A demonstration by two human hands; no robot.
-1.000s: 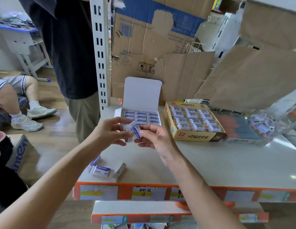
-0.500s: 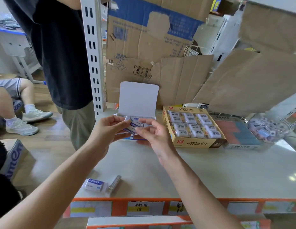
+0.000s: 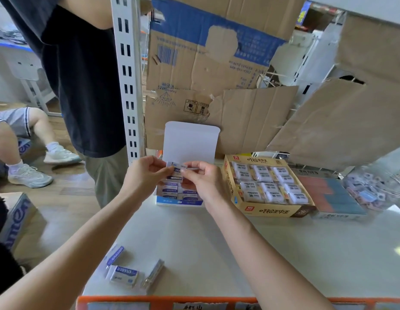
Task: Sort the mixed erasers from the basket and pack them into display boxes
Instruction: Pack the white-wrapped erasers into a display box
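My left hand (image 3: 143, 175) and my right hand (image 3: 203, 182) together pinch a small white-and-blue eraser (image 3: 177, 168) just above the open white display box (image 3: 190, 142). That box holds rows of matching blue-labelled erasers (image 3: 171, 190), partly hidden by my hands. To the right stands a yellow display box (image 3: 272, 212) full of wrapped white erasers. A wire basket (image 3: 373, 189) with several mixed erasers sits at the far right. Three loose blue-labelled erasers (image 3: 125, 274) lie near the shelf's front left edge.
A flat box of red and blue erasers (image 3: 333, 198) lies between the yellow box and the basket. Torn cardboard sheets (image 3: 250, 117) lean behind the boxes. A white slotted upright (image 3: 127, 81) rises at the left. A person in a dark shirt (image 3: 82, 86) stands just left of it.
Both hands have carried the eraser away from me, from mid-shelf to over the white box's back rows. The camera has tipped downward and closer.
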